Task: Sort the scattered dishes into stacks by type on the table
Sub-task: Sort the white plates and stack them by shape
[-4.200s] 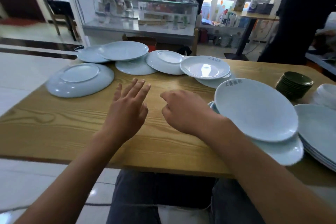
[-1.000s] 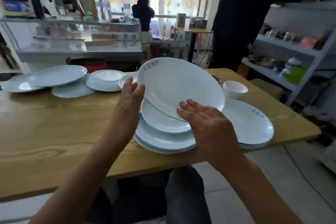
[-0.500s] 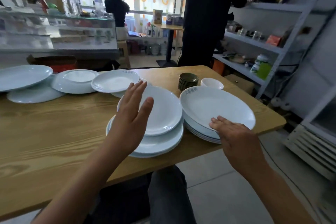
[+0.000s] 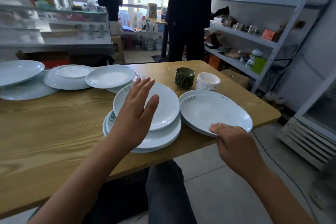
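Pale blue plates lie on a wooden table (image 4: 54, 129). A stack of oval plates (image 4: 214, 112) sits near the right front edge; my right hand (image 4: 231, 140) rests on its near rim with fingers on top and thumb at the edge. To its left stands a stack of round plates (image 4: 163, 114); my left hand (image 4: 136, 112) hovers over it, fingers straight, holding nothing. Scattered, overlapping plates (image 4: 109, 78) spread along the far left side, one plate (image 4: 71, 76) upside down. A stack of small green saucers (image 4: 184, 77) and a stack of white bowls (image 4: 208, 81) stand at the back right.
A person in dark clothes (image 4: 189, 14) stands just beyond the table's far edge. Metal shelving (image 4: 254, 38) with goods runs along the right wall. A glass display counter (image 4: 54, 29) stands behind the table on the left. My knees show under the front edge.
The large oval plate I held with both hands now lies on top of the right stack. My left hand has let go and hovers over the round stack.
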Tool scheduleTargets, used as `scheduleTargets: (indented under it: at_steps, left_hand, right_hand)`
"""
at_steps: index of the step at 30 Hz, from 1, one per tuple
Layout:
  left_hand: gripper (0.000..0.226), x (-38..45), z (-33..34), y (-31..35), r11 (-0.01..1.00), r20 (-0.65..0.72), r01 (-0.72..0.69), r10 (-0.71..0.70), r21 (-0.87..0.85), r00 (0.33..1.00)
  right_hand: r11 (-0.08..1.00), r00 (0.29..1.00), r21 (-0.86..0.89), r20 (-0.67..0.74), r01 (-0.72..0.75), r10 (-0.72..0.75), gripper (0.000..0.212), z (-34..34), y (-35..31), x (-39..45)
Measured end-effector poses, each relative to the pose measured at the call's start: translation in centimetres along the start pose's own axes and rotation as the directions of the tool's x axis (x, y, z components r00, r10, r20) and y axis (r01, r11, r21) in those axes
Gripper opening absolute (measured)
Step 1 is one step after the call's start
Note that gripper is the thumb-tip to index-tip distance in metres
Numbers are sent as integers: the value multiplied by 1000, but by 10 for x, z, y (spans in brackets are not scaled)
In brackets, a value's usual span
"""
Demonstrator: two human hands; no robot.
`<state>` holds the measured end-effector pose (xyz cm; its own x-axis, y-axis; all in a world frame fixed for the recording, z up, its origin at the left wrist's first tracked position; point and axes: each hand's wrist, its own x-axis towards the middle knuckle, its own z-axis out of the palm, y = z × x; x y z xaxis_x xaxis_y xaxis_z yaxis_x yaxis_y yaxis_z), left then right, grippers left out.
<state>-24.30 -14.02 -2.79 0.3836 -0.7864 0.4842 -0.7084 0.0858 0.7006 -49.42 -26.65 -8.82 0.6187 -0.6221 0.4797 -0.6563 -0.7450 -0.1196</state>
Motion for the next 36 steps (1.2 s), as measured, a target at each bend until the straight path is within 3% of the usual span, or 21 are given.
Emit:
scheduleTargets:
  at_steps: [6,18,28,33,36]
  left_hand:
    - [57,0,-8,-5,999,45,-16,14,34,999]
    - [55,1,-62,-27,989,-6,68,-68,129,998]
    - [45,42,-85,-108,953,-148,222,-194,206,970]
    - [52,63,-76,-159,916,-144,309,-280,255,949]
    - [60,80,-68,-184,867,-149,438,-413,240,899]
  right_hand:
    - [995,993,65,96,-71,65,58,-23,-33,9]
    - [973,981,196,120,125,-151,68,-28,-146,94]
    - [949,961,245,137,201,-239,66,0,-182,168]
    - [947,966,273,149,167,-213,64,13,-186,192]
    - [946,972,297,148,133,-183,62,20,-185,202]
